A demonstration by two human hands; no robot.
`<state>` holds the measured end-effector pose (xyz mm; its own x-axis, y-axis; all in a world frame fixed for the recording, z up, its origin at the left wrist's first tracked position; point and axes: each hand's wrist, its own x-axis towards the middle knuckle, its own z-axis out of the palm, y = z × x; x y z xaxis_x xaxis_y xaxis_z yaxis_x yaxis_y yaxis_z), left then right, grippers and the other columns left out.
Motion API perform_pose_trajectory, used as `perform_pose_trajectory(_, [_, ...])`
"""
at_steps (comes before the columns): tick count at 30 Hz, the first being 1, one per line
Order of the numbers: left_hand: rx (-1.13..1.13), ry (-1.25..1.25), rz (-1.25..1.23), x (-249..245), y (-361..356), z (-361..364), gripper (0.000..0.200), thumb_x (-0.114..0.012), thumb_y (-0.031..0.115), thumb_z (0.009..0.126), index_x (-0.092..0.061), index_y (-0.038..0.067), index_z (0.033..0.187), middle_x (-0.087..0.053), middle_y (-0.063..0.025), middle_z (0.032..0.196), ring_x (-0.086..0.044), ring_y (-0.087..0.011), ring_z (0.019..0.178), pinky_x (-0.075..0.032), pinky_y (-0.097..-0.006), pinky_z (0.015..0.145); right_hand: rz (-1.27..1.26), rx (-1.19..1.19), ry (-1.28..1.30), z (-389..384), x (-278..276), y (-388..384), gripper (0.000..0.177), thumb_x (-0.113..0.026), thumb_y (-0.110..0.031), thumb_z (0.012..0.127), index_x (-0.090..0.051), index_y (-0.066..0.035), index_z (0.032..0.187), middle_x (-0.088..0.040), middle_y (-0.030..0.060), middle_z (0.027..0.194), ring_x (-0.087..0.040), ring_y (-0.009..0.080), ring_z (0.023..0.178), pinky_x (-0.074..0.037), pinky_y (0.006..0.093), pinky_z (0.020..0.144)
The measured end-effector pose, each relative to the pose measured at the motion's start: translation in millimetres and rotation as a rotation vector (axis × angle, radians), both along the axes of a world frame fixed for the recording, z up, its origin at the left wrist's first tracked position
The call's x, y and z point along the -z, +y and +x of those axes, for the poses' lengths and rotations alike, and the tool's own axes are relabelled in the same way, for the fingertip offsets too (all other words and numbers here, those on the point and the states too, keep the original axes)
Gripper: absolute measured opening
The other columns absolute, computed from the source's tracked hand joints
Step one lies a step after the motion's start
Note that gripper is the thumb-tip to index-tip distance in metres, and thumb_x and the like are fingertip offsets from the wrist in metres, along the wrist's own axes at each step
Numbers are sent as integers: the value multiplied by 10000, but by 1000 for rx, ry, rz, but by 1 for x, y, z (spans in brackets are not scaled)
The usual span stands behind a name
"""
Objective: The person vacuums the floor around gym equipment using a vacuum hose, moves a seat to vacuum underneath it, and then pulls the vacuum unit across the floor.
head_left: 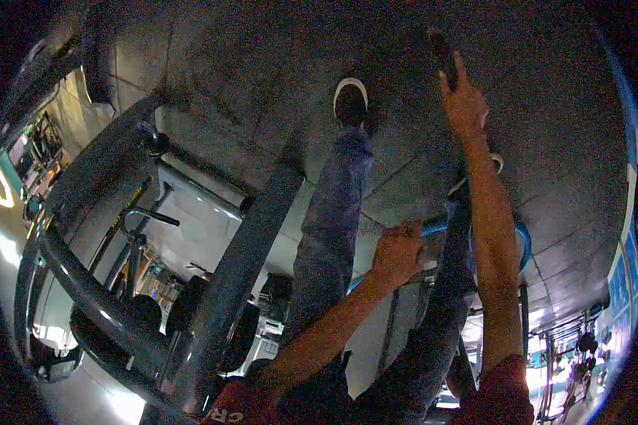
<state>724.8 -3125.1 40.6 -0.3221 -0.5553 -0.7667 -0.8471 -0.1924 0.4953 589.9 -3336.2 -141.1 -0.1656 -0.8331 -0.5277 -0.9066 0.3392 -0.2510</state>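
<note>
My right hand point(465, 105) reaches far forward over the dark floor. Between its thumb and fingers is a dark elongated object point(442, 55), whose kind I cannot make out in the dim light. My left hand point(398, 251) is closed in a fist between my legs, near my right thigh. Whatever it may hold is hidden. Close beside its knuckles runs a curved blue band point(434, 227), which passes behind my leg and shows again as a blue curve past my right forearm.
A gym machine frame of thick dark tubes point(252, 248) stands close on my left, with a bent handle point(152, 216). My shoes point(351, 103) rest on dark floor tiles point(404, 173). Racks with weights point(574, 361) stand at lower right, beside a blue and white wall point(627, 269).
</note>
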Motion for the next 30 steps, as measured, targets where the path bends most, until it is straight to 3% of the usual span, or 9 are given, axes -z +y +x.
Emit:
perform_pose_trajectory(6, [-37,8,13,-2,-5,-1,479,-615,258,846,-510,-21,1221,-591,-206,997,-607,-350,895,-473,-479,801,-6,-58,29,-2,38,-16,636,-441,-550,957,-261,-288,1508,-695,205,980,-673,419,859,-525,551,751])
perform_pose_trajectory(9, [-31,44,58,1,-3,-1,487,-621,256,843,-508,-17,1230,-596,-218,1040,-611,-356,912,-482,-483,804,-325,-136,-104,-1,49,2,649,-475,-517,952,-252,-276,1511,-688,215,1002,-663,434,885,-519,554,776])
perform_pose_trajectory(12, [-122,55,148,-8,-16,0,487,-629,253,837,-509,-13,1227,-598,-224,1071,-612,-364,914,-487,-494,796,177,-146,-88,21,21,4,660,-513,-483,942,-237,-300,1513,-686,218,1008,-658,444,893,-515,554,799])
perform_pose_trajectory(15, [-194,47,167,-17,-36,5,501,-638,269,834,-508,-12,1228,-598,-223,1087,-609,-370,922,-480,-506,804,314,-271,-180,51,-10,3,673,-535,-458,933,-216,-335,1513,-675,246,1019,-653,454,900,-511,562,815])
perform_pose_trajectory(18, [-249,24,-16,-14,-31,12,514,-647,279,828,-507,-11,1229,-597,-217,1081,-605,-371,936,-466,-513,822,184,-390,-220,87,-9,-3,673,-542,-448,926,-217,-358,1509,-666,275,999,-651,459,891,-511,571,811])
perform_pose_trajectory(22, [-239,38,48,-5,-41,39,516,-639,284,826,-506,-11,1228,-592,-203,1041,-599,-363,946,-452,-509,842,112,-458,-255,148,-9,-56,672,-541,-435,926,-222,-341,1511,-664,282,985,-650,462,886,-507,585,803])
perform_pose_trajectory(25, [-301,-2,-118,-13,-44,38,487,-622,289,829,-516,-9,1200,-587,-188,999,-594,-360,922,-450,-501,819,28,-508,-259,194,1,-109,670,-536,-437,929,-227,-321,1512,-664,271,1018,-647,459,906,-507,580,815])
perform_pose_trajectory(28, [-338,87,95,-8,-59,47,481,-603,304,837,-519,-11,1191,-581,-188,1003,-588,-355,901,-436,-497,809,-23,-526,-222,242,30,-155,680,-534,-445,927,-231,-283,1514,-659,270,1043,-644,455,926,-507,566,828])
perform_pose_trajectory(30, [-352,11,-45,-5,-52,41,479,-602,295,837,-518,-13,1194,-578,-191,1011,-589,-353,891,-427,-503,811,-21,-506,-181,268,43,-179,692,-537,-453,922,-236,-259,1515,-655,271,1058,-642,454,939,-509,551,841])
